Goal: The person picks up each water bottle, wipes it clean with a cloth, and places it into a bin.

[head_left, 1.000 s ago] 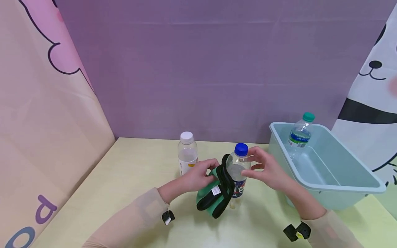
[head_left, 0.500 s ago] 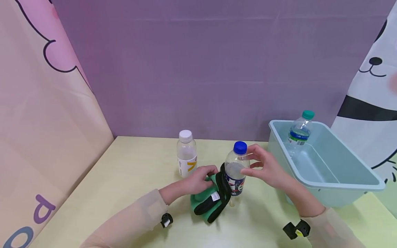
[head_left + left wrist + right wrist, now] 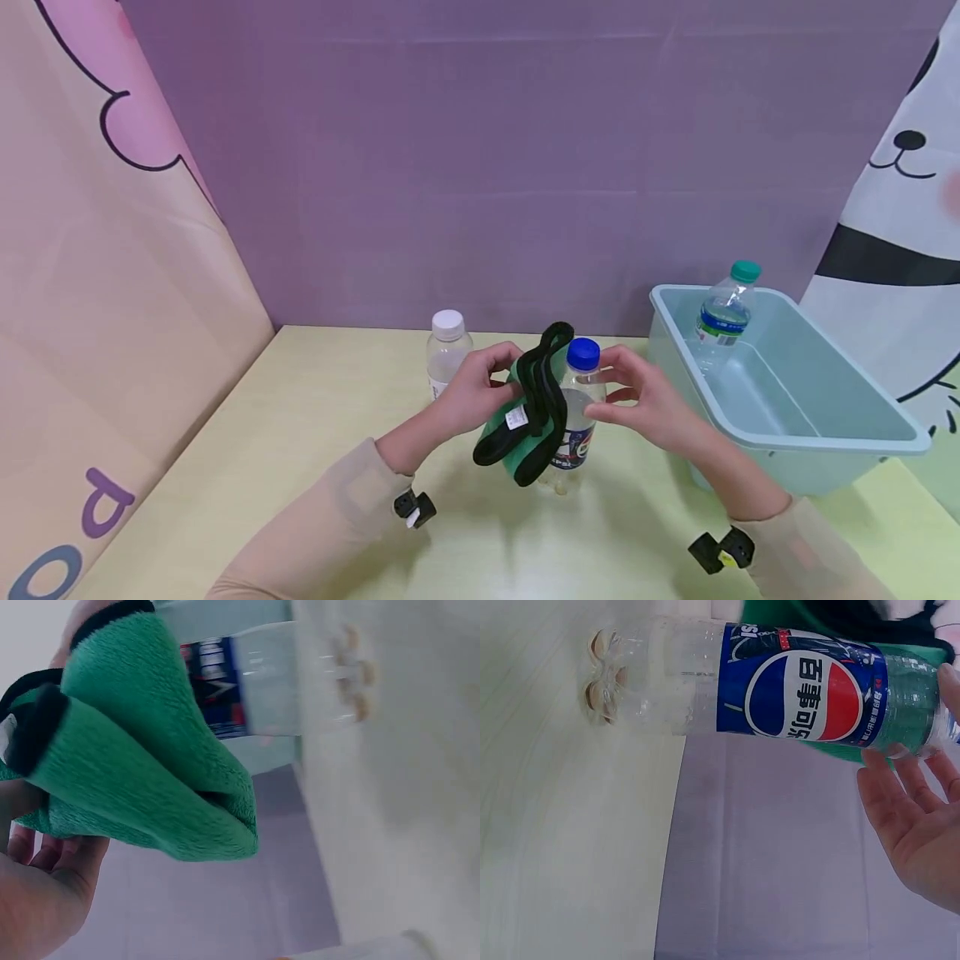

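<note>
Green cloth point(image 3: 534, 408) between left fingers point(image 3: 501, 355); bottle point(image 3: 579, 418) between right fingers point(image 3: 621, 414).

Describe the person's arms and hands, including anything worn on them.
The left hand and right hand are ungloved. The left sleeve and right sleeve are beige. At the cuffs sit a left black gadget with a white mark and a right black gadget with a yellow one.
</note>
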A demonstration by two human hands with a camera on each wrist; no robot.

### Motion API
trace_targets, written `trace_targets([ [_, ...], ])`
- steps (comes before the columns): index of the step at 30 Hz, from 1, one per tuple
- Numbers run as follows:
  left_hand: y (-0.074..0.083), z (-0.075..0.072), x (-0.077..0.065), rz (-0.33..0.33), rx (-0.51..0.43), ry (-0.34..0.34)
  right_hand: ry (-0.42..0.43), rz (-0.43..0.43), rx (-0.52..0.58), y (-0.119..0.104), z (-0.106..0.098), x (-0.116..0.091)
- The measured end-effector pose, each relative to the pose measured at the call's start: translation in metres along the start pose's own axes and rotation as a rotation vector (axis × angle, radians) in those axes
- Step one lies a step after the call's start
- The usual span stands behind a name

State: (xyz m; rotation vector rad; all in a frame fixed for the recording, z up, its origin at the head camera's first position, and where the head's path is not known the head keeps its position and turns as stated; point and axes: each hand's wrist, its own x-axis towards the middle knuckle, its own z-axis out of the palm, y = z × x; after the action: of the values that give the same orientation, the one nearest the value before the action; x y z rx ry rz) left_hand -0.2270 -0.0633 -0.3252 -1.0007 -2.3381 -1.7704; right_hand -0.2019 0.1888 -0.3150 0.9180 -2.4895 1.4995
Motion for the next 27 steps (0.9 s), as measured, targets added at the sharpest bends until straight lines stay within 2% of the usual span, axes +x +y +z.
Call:
trace_targets([
  [5, 0.017, -0.004, 0.004, 0.030, -0.013, 0.016, -0.016, -0.027, 0.003, 0.001, 0.000, 0.002],
  [10, 0.019, -0.002, 0.005, 0.017, 0.010, 0.002, -0.016, -0.028, 0.012, 0.002, -0.001, 0.003],
  [13, 0.015, -0.001, 0.003, 0.001, 0.037, -0.002, -0.021, -0.019, 0.015, 0.001, -0.002, 0.002],
  [18, 0.000, 0.002, -0.003, -0.010, 0.058, -0.038, -0.028, -0.005, 0.015, 0.000, -0.004, 0.002],
  [27, -0.030, 0.009, -0.017, 0.026, 0.230, -0.177, -0.019, -0.015, -0.001, 0.001, 0.000, 0.002],
])
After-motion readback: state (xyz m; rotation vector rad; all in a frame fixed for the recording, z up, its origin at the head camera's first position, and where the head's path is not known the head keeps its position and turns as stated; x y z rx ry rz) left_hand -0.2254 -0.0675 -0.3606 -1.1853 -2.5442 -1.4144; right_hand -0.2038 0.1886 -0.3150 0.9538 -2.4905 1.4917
